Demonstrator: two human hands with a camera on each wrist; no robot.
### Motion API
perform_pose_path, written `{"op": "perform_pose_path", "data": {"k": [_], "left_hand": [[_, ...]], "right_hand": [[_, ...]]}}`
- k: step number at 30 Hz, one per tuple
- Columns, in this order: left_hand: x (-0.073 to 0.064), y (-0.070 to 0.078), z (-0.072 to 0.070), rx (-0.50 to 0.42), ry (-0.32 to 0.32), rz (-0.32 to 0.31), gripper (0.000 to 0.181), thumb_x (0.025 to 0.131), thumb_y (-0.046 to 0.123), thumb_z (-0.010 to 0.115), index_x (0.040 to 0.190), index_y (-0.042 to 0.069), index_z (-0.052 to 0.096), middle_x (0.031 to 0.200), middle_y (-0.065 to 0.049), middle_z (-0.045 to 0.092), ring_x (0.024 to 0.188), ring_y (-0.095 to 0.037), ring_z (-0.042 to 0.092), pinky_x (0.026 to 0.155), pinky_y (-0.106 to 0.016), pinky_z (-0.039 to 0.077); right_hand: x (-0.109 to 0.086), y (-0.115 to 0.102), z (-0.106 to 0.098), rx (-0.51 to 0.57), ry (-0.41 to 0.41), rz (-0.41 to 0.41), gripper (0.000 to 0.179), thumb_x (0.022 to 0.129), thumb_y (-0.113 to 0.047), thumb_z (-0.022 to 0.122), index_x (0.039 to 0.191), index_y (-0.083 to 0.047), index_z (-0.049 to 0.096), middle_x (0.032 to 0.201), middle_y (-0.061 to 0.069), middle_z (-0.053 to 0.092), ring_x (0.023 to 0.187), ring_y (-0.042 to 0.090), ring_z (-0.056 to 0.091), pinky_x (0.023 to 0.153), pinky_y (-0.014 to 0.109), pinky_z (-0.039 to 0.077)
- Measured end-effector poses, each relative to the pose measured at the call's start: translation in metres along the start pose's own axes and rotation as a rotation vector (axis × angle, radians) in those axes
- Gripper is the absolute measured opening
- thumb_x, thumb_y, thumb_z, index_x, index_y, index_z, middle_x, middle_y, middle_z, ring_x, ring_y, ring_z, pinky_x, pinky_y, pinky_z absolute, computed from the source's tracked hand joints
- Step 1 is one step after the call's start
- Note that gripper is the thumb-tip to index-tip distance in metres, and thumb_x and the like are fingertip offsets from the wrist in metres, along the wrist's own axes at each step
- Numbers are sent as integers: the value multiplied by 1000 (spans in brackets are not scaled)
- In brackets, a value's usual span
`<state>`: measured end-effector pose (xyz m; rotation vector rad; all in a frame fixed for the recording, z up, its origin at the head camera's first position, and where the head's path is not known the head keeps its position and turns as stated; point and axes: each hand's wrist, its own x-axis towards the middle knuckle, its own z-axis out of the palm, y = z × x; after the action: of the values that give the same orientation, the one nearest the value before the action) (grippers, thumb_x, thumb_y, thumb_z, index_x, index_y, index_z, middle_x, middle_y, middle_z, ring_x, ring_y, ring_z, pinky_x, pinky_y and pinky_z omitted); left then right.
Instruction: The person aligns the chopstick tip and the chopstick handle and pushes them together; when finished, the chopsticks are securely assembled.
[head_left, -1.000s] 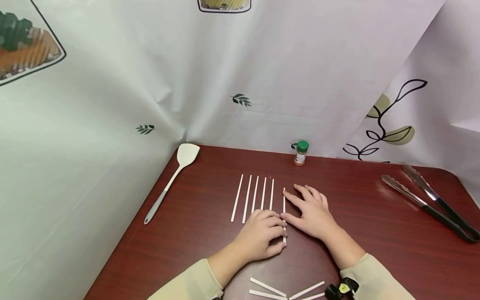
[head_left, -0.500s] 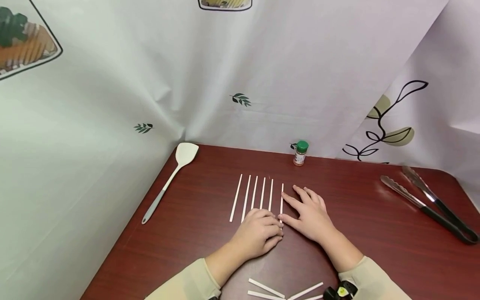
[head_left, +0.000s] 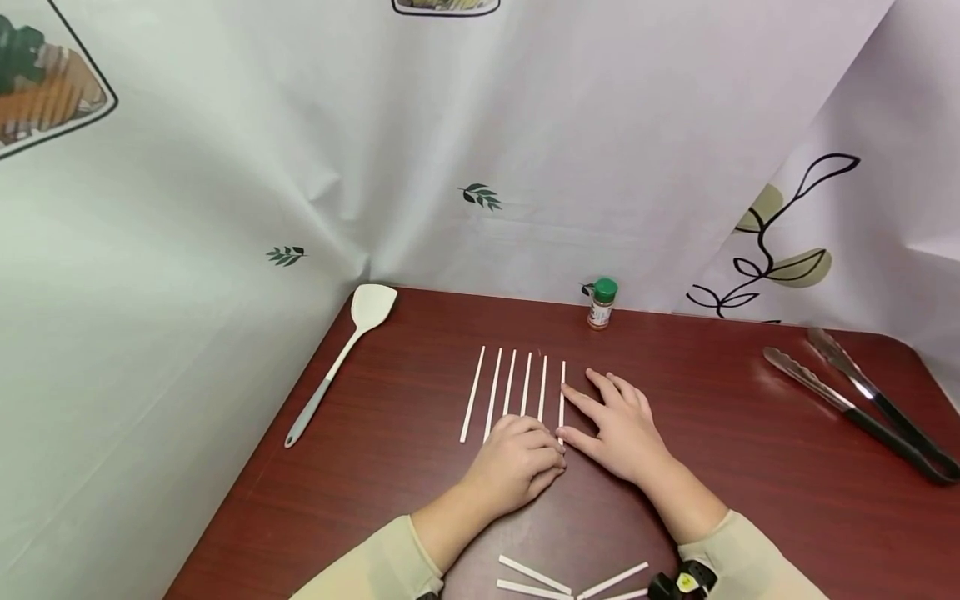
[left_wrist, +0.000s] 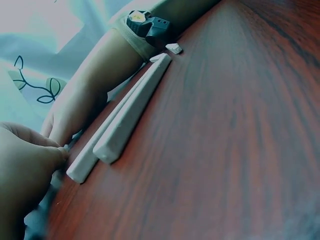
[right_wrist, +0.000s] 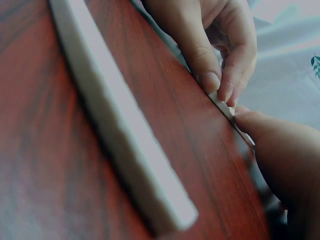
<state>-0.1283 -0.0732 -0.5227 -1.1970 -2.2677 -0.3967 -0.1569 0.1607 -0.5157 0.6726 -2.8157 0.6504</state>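
Several thin white sticks lie side by side on the dark red table, among them the leftmost stick (head_left: 472, 395). My left hand (head_left: 513, 467) pinches the near end of the rightmost stick (head_left: 562, 383) between thumb and fingers; its knuckles hide the lower ends of some of the others. Fingers spread and palm down, my right hand (head_left: 618, 429) touches the same stick with index fingertip and thumb along its right side. In the right wrist view, the left thumb (right_wrist: 207, 75) meets the stick end close to the right thumb (right_wrist: 255, 122).
Close to my body lie several more white sticks, one at the left (head_left: 534, 575) and one at the right (head_left: 613, 580). A white spatula (head_left: 341, 358) is at the left edge, a green-capped spice jar (head_left: 602, 304) at the back, and metal tongs (head_left: 862, 408) at the right.
The rightmost stick has shifted away from me and slightly left, nearer the row. My left hand has moved a little left and forward with it; the right hand has barely moved.
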Motion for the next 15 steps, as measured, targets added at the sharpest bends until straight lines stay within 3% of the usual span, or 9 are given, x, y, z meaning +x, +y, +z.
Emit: {"op": "perform_pose_path", "data": {"k": [6,15], "left_hand": [[1,0,1,6,25,9,6,88,30,85,93,30,82,102,19,75,104,-9,65,93,-32,48],[1,2,2,13,18,-26,5,89,29,83,93,27,82,99,17,74,104,-10,65,92,-34,48]], "right_hand": [[1,0,0,-12,-20,9,65,95,-58,73,151,-26,64,159,22,46,146,51,37,115,70,24],[1,0,2,-65,-42,0,65,98,-61,66,154,-28,60,161,23,43,147,50,35,115,68,24]]}}
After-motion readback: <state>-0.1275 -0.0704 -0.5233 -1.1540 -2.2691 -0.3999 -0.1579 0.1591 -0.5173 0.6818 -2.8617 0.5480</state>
